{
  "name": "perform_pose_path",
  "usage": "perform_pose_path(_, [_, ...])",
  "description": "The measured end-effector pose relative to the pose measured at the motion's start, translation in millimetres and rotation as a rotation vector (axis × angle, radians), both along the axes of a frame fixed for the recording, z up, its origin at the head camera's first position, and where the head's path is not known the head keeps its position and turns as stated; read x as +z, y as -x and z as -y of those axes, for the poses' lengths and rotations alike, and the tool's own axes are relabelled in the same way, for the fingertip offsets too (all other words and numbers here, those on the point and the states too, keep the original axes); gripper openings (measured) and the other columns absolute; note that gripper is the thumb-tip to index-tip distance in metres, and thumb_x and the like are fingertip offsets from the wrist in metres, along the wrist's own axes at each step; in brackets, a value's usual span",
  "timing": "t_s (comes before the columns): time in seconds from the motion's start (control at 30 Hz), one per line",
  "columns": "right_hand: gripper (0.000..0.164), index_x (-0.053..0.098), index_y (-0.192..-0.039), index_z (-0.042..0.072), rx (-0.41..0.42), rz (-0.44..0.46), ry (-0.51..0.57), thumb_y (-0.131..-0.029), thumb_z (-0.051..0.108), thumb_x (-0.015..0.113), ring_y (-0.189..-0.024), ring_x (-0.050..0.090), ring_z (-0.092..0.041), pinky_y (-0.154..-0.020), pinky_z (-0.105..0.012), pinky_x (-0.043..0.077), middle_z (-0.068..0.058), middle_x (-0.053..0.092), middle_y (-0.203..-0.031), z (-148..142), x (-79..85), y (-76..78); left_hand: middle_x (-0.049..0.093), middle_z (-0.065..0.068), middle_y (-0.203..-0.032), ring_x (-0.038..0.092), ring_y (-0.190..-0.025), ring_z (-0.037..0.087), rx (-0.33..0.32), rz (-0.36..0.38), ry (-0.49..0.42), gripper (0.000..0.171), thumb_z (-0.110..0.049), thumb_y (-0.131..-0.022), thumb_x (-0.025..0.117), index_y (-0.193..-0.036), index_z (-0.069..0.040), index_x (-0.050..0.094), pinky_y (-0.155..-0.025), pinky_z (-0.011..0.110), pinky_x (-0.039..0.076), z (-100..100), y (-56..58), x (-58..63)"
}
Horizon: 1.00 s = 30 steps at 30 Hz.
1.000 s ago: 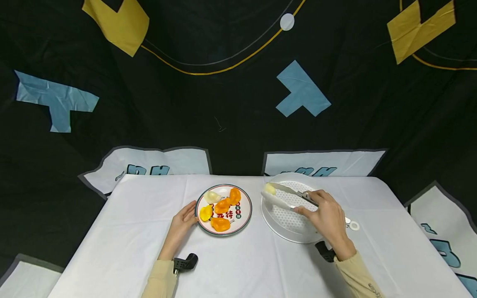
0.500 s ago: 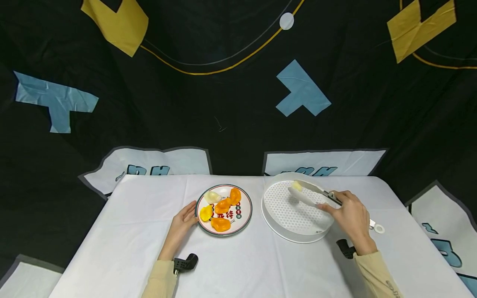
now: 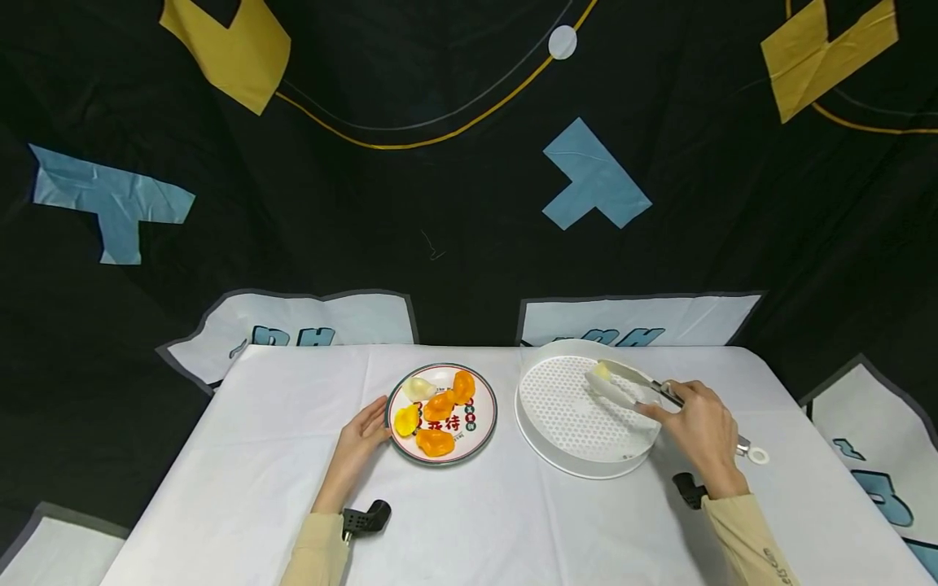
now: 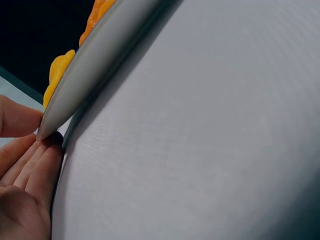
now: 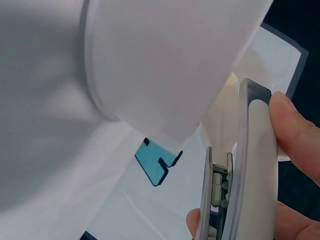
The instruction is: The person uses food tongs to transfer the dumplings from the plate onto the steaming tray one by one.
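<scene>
My left hand [image 3: 359, 435] pinches the near-left rim of a round plate [image 3: 479, 435] with a green-and-red edge; the left wrist view shows the thumb above and fingers beneath the plate's rim [image 4: 52, 122]. Several lumpy, dumpling-like pieces lie on the plate: orange pieces [image 3: 436, 443], a yellow piece [image 3: 406, 420] and a pale piece [image 3: 418, 388]. With thumb and fingers my right hand [image 3: 699, 427] grips tongs [image 3: 645, 381]. Between the tong tips is a small pale-yellow piece [image 3: 602, 371], over the far right part of a round white perforated steamer tray [image 3: 579, 423].
A white cloth covers the table [image 3: 484, 529]. The plate stands left of the tray, with a narrow gap between them. Behind the table hangs a black backdrop [image 3: 352, 220] with blue and yellow shapes.
My right hand has moved right with the tongs and the pale-yellow piece, from the tray's left edge to its far right part. The left hand and plate have stayed put.
</scene>
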State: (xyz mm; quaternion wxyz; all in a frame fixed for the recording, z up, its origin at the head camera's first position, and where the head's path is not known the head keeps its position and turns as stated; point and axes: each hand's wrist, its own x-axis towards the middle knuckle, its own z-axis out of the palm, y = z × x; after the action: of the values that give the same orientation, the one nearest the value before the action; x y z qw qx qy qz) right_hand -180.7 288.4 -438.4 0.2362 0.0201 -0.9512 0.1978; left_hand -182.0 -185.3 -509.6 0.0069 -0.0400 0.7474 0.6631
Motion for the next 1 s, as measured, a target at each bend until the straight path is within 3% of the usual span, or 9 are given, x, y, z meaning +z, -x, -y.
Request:
perform_pose_path(0.53, [0.066,0.065,-0.110,-0.010,-0.017,-0.008,-0.001,-0.065,0.034,0.086,-0.083,0.059,-0.048,-0.061,-0.059,0.051,-0.032,0.061,-0.102,4.6,-5.1,3.2,0.035,0.024,-0.147,0.038,-0.134,0.031,0.000,0.008,0.000,0.059,0.001,-0.090,0.054,-0.145,0.005,0.033,-0.106,0.027,0.036,-0.1,0.3,-0.3])
perform_pose_path(1.0, [0.066,0.065,-0.111,-0.011,0.018,0.006,0.036,-0.066,0.032,0.086,-0.087,0.059,-0.045,-0.066,-0.059,0.051,-0.029,0.062,-0.103,25.3,8.9,-5.4,0.035,0.027,-0.146,0.037,-0.133,0.034,0.000,-0.022,-0.040,0.058,0.005,-0.089,0.053,-0.144,0.008,0.033,-0.105,0.027,0.036,-1.3,-1.0,0.1])
